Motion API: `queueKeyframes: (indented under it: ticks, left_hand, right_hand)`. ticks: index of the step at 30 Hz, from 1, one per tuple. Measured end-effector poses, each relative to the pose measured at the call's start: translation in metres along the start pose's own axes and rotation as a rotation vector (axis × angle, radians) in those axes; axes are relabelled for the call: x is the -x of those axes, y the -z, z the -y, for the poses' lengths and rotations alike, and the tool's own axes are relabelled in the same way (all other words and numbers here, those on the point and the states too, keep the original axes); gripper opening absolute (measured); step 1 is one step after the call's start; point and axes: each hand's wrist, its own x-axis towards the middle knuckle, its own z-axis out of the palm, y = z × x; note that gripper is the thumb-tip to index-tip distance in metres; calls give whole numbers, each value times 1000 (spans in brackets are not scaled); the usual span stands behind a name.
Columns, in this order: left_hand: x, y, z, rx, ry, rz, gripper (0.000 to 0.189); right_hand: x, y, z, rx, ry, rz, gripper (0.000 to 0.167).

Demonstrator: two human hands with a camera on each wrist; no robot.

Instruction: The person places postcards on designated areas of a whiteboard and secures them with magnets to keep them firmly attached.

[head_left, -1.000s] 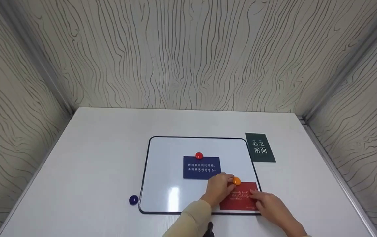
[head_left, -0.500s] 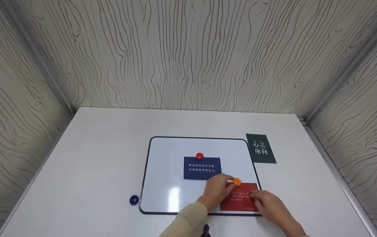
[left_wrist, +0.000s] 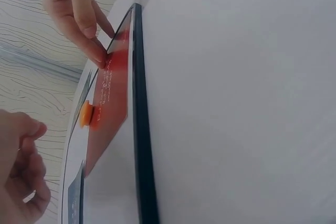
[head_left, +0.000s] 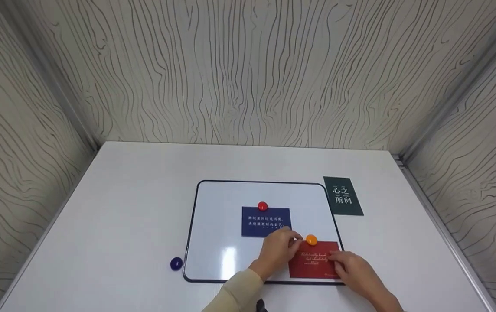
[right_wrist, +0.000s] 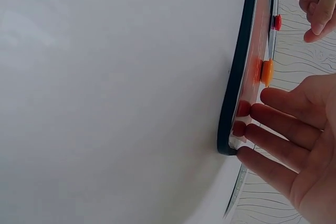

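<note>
A red card [head_left: 311,269] with white script lies at the lower right of the black-framed whiteboard [head_left: 217,199], an orange round magnet [head_left: 311,239] on its top edge. Just left of that magnet is my left hand [head_left: 275,249]; the left wrist view shows its loosely bent fingers [left_wrist: 32,129] apart from the magnet and holding nothing. My right hand [head_left: 355,269] rests its fingertips on the card's right side. Its fingers [right_wrist: 281,124] are spread and nearly straight in the right wrist view. Above and left, a blue card [head_left: 254,227] sits under a red magnet [head_left: 262,206].
A dark blue magnet [head_left: 176,263] lies on the white table [head_left: 113,216] just left of the board. The dark green card [head_left: 344,206] lies off the board's upper right side. Patterned panels [head_left: 230,86] stand behind and at both sides.
My left hand has let go of the orange magnet and drawn back a little to the left. The magnet stays on the red card's top edge. My right hand has hardly moved.
</note>
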Motion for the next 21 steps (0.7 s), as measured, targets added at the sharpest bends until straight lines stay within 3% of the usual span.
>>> queueKeyframes:
  ticks: [10, 21]
  left_hand:
    - [12, 6, 10, 92, 26, -14, 16]
    - [27, 16, 29, 69, 10, -163, 12]
  right_hand:
    - [1, 0, 0, -28, -14, 7, 22]
    - [0, 0, -1, -46, -21, 1, 23]
